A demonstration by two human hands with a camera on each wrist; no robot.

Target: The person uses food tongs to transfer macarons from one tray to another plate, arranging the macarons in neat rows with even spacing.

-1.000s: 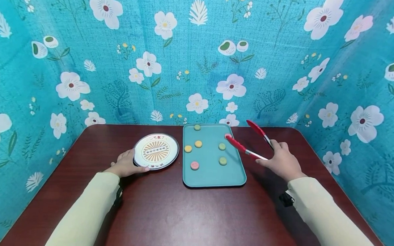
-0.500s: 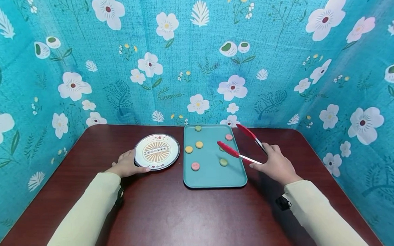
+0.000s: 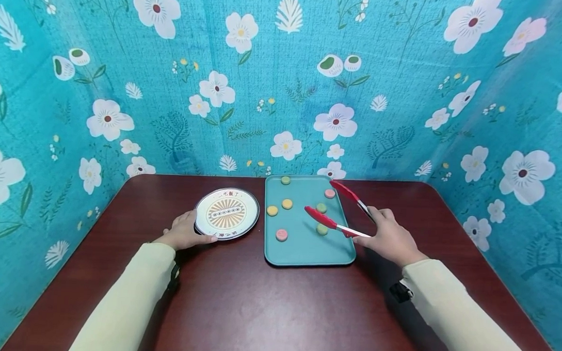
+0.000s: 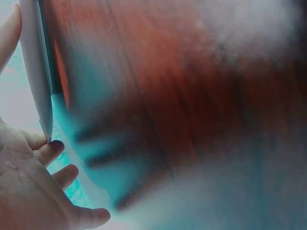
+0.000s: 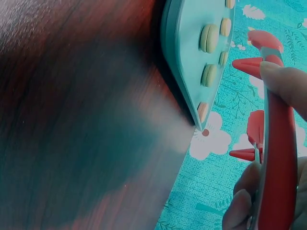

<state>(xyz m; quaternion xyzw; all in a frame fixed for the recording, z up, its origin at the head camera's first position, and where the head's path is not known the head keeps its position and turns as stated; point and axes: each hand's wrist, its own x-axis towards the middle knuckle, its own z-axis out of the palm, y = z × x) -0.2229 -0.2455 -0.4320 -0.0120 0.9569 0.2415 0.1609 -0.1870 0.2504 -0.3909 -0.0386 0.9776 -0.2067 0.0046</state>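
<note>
Red tongs are in the right hand, thumb on one arm, fingers round the other, tips spread pretty wide over the right side of the tray. Left hand has the near-left rim of the plate between thumb and fingers. Two green macarons show either side of the near arm, then a pink macaron by the tray's far right corner.

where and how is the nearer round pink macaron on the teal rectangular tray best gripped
Likely by opposite edges, from above and the right, using the red-tipped silver tongs in the right hand: the round pink macaron lies flat, with bare teal rectangular tray around it.
</note>
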